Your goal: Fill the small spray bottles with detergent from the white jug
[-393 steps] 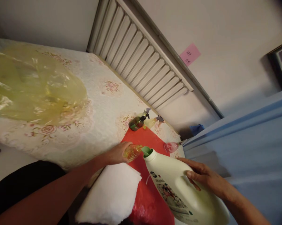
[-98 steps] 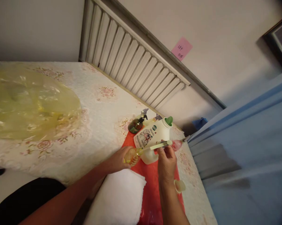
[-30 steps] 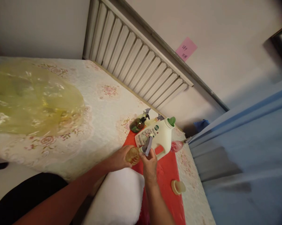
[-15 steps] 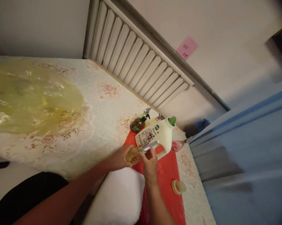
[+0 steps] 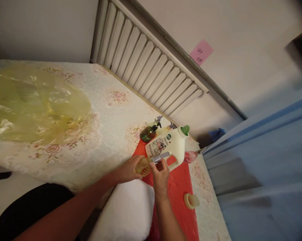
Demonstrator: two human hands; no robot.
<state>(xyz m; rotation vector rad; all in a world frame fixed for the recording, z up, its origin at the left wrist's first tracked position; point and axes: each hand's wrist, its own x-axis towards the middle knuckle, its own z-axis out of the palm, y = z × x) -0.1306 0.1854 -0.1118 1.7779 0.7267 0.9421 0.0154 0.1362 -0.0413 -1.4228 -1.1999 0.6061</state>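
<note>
My left hand point(image 5: 130, 169) is wrapped round a clear spray bottle point(image 5: 142, 166) of amber liquid, which lies tilted. The fingers of my right hand point(image 5: 160, 172) are closed at its neck, on the grey spray head point(image 5: 161, 157). Just beyond stands a large white detergent jug point(image 5: 179, 144) with a green spout at its uncapped mouth. A dark pump bottle point(image 5: 147, 134) is to the jug's left, and a pink bottle point(image 5: 190, 157) sits to its right. A pale cap point(image 5: 191, 201) rests at the right edge of the red sheet point(image 5: 176, 187).
A big yellow plastic bag point(image 5: 40, 107) covers the left of the flowered tablecloth point(image 5: 110, 127). White cloth point(image 5: 128, 211) lies below my hands. A radiator point(image 5: 145, 60) runs along the wall behind, and a blue curtain point(image 5: 261, 174) hangs at right. More grey-headed bottles are partly hidden behind the jug.
Both hands keep the same hold on the spray bottle. The view has shifted very slightly; nothing else has visibly moved.
</note>
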